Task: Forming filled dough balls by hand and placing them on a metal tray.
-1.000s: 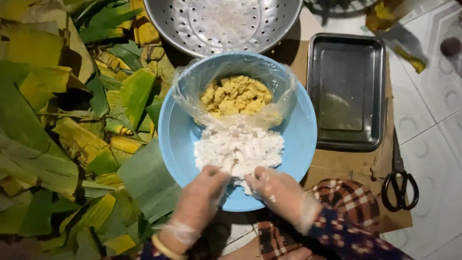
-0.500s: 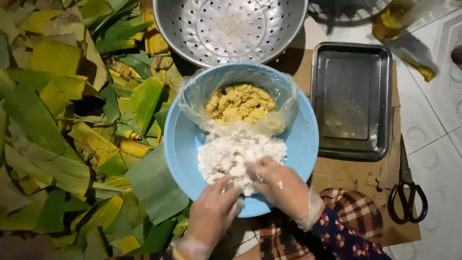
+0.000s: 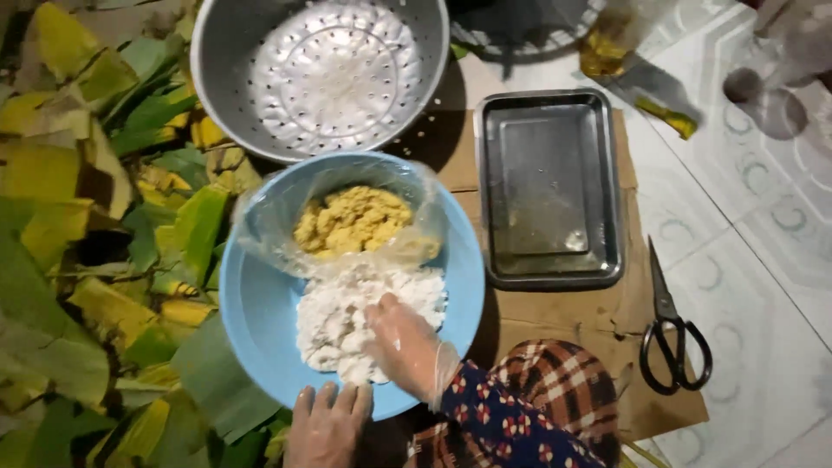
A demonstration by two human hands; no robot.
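A light blue bowl (image 3: 260,329) sits in front of me. It holds a heap of white crumbly mass (image 3: 334,316) and, behind that, yellow crumbly filling (image 3: 351,218) in an open clear plastic bag (image 3: 270,217). My right hand (image 3: 407,347), in a thin clear glove, lies on the right side of the white heap with its fingers curled into it. My left hand (image 3: 328,425) rests against the bowl's near rim with its fingers spread. It holds nothing.
A perforated metal colander (image 3: 321,74) stands behind the bowl. A metal tray (image 3: 550,186) lies to the right on brown cardboard (image 3: 563,321), with black-handled scissors (image 3: 672,338) beside it on the tiled floor (image 3: 763,260). Green and yellow leaves (image 3: 78,260) cover the left.
My left hand has drawn back out of the white heap to the bowl's near rim. My right hand has stayed in the heap, moving slightly further in.
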